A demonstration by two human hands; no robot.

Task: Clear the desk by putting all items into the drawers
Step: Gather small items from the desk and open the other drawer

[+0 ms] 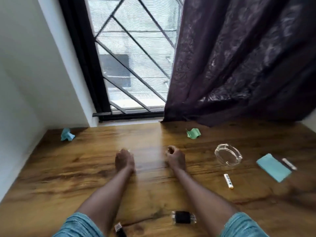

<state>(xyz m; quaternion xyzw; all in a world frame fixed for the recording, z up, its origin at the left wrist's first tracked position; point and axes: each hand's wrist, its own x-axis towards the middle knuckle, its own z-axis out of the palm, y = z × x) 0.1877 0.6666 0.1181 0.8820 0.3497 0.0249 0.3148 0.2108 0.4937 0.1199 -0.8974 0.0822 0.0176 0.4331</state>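
Far off to the left of the left hand (124, 161), near the wall, sits a crumpled blue paper (67, 134) on the counter (51, 177). The left hand lies flat, palm down, fingers loosely together, and it holds nothing. The right hand (174, 157) is curled into a loose fist. It is too blurry to tell if something small is pinched inside.

Close to the body, between the two arms, lies a small dark thing (119, 228), and a black block with clear ends (183, 217) sits beside the right arm.

Past the right hand, near the curtain (239, 65), is a crumpled green paper (193, 133). To the right of the right hand sits a glass ashtray (228, 154). A little white tube (228, 180) lies nearer the body, its long side pointing away from the person. Farther right is a flat blue pad (273, 167) with a white stick (289, 163) along its far edge.

No drawer shows, and nothing looks put away yet. Most things lie on the right, so the right hand is nearer to them. The ashtray looks like its easiest first pick. The blue paper is for the left hand.
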